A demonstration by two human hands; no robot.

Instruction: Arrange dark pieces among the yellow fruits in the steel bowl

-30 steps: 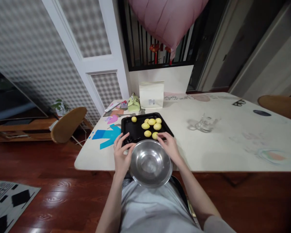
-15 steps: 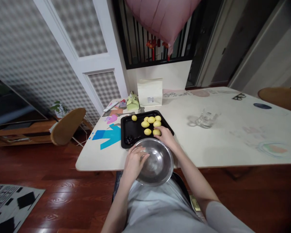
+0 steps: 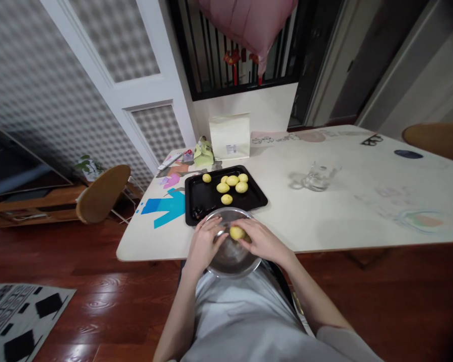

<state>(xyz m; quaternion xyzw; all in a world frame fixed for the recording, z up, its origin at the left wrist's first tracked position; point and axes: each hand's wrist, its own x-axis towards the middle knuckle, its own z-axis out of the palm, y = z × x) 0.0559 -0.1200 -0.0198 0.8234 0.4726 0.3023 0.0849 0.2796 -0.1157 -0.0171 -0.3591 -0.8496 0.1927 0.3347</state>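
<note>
My right hand [image 3: 257, 238] grips a yellow lemon [image 3: 236, 232] over the metal bowl [image 3: 232, 264]. At the bowl's left side is my left hand [image 3: 206, 245], its fingers apart over the rim and nothing held in them. The bowl sits at the table's front edge, close to my body. Just behind it lies a black tray [image 3: 207, 201] with several lemons; one lemon [image 3: 207, 178] rests apart at the back left, another [image 3: 226, 199] nearest the bowl. A small dark item lies in the tray's front left corner, too unclear to name.
Behind the tray stand a cream paper bag [image 3: 230, 136] and a green package [image 3: 203, 152]. A clear glass pitcher [image 3: 317, 177] is on the white table [image 3: 279, 216] to the right. Glasses [image 3: 372, 140] lie farther back. A wooden chair [image 3: 103, 194] stands at the left.
My right hand has moved from the tray back over the bowl, bringing the lemon from the tray's front right. My left hand stays at the bowl. The view has shifted slightly.
</note>
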